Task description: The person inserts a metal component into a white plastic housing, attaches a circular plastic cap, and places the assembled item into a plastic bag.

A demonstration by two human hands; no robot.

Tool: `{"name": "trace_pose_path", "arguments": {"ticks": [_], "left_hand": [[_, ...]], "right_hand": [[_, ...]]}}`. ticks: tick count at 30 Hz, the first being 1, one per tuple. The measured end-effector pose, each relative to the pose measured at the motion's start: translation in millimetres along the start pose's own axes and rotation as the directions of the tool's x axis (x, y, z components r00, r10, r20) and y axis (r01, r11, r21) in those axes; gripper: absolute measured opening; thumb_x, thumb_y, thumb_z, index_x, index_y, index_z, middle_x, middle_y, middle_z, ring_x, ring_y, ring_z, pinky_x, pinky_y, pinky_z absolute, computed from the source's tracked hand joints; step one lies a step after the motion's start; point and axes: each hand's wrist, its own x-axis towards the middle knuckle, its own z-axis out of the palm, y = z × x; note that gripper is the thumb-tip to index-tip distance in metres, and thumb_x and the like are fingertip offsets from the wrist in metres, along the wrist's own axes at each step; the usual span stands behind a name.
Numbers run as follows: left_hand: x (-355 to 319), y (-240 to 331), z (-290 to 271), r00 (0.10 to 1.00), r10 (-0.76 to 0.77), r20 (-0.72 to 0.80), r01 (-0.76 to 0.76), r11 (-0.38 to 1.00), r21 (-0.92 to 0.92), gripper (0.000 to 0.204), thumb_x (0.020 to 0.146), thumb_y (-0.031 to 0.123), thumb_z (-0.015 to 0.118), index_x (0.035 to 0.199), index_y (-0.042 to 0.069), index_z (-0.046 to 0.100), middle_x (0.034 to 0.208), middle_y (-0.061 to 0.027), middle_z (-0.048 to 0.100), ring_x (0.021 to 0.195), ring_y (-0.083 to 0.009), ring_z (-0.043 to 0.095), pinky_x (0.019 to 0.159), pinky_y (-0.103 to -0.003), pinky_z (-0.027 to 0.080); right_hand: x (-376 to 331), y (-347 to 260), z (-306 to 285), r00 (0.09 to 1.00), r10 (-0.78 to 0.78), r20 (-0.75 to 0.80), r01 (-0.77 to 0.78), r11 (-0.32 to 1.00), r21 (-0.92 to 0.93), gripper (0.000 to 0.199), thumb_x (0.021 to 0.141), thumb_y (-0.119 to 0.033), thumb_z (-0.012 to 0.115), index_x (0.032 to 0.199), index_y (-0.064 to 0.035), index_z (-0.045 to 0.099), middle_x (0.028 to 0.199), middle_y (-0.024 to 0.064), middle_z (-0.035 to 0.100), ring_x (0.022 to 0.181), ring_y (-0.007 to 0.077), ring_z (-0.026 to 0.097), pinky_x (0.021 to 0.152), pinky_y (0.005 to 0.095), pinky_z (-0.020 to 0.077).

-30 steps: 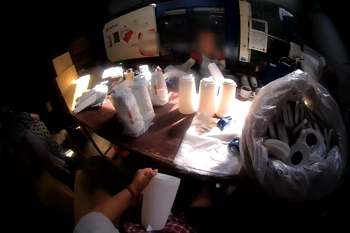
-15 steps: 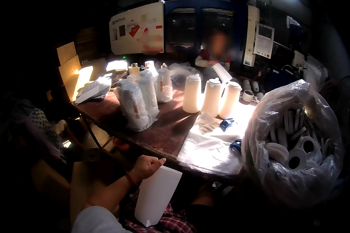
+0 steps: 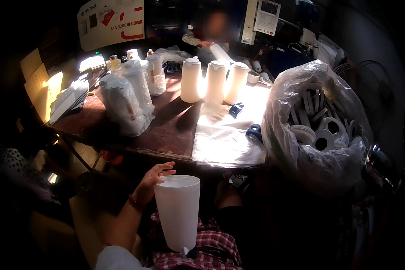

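A tall white plastic pitcher body (image 3: 177, 211) stands nearly upright on my lap, its wide open end up and a small spout-like tip at the bottom. My left hand (image 3: 153, 181) is at its upper left rim, with the fingers stretched out and apart over the edge and the palm side against the wall. Red and white checked cloth (image 3: 216, 245) covers my lap under the pitcher body. My right hand does not show.
Three lidded white pitchers (image 3: 216, 81) stand on the table (image 3: 166, 144), left of a large clear bag (image 3: 274, 121) of white rings and parts. Bagged pitchers (image 3: 126, 103) stand at left. Blue pieces (image 3: 236, 110) lie on plastic sheets (image 3: 225, 146). Opposite, a person (image 3: 207, 42) holds a white cylinder.
My left hand has loosened from a closed grip to stretched fingers. The pitcher body has gone from tilted to nearly upright. The whole view has shifted, so the table appears higher and further left.
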Motion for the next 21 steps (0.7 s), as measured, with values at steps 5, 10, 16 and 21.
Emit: {"name": "trace_pose_path", "arguments": {"ticks": [5, 10, 16, 21], "left_hand": [[16, -4, 0, 0.981, -0.027, 0.194, 0.070, 0.973, -0.218, 0.063, 0.068, 0.023, 0.059, 0.127, 0.003, 0.051, 0.146, -0.0187, 0.034, 0.129, -0.0358, 0.043, 0.106, -0.048, 0.039], [16, -16, -22, 0.922, -0.010, 0.386, 0.224, 0.828, -0.514, 0.071, 0.083, 0.036, 0.055, 0.142, 0.006, 0.032, 0.146, -0.0260, 0.032, 0.126, -0.0394, 0.046, 0.104, -0.050, 0.039], [35, -37, -44, 0.958, 0.120, 0.260, 0.177, 0.465, -0.868, 0.100, 0.080, 0.083, 0.027, 0.150, 0.012, 0.018, 0.149, -0.0189, 0.028, 0.132, -0.0355, 0.038, 0.110, -0.047, 0.031], [49, -29, -46, 0.999, -0.009, 0.051, 0.051, 0.389, -0.920, 0.092, 0.077, 0.078, 0.043, 0.141, 0.012, 0.035, 0.131, -0.0149, 0.048, 0.115, -0.0284, 0.053, 0.094, -0.044, 0.048]], "right_hand": [[141, -352, -30, 0.982, -0.047, -0.182, 0.177, 0.561, 0.809, 0.014, 0.092, -0.016, 0.058, 0.099, -0.0093, 0.069, 0.141, 0.0162, 0.041, 0.123, 0.0329, 0.049, 0.096, 0.0463, 0.0445], [165, -580, 0, 0.699, -0.361, -0.617, 0.691, 0.118, 0.713, 0.031, 0.066, -0.003, 0.078, 0.094, -0.0073, 0.067, 0.136, 0.0178, 0.045, 0.118, 0.0373, 0.050, 0.093, 0.0421, 0.0474], [139, -697, 5, 0.499, -0.523, -0.691, 0.617, -0.346, 0.707, 0.039, 0.079, -0.008, 0.070, 0.115, 0.0037, 0.059, 0.131, 0.0176, 0.049, 0.111, 0.0335, 0.056, 0.083, 0.0396, 0.0554], [147, -722, 22, 0.156, -0.546, -0.823, 0.719, -0.509, 0.474, 0.022, 0.082, -0.008, 0.064, 0.104, -0.0042, 0.060, 0.138, 0.0198, 0.045, 0.117, 0.0359, 0.053, 0.093, 0.0436, 0.0509]]}}
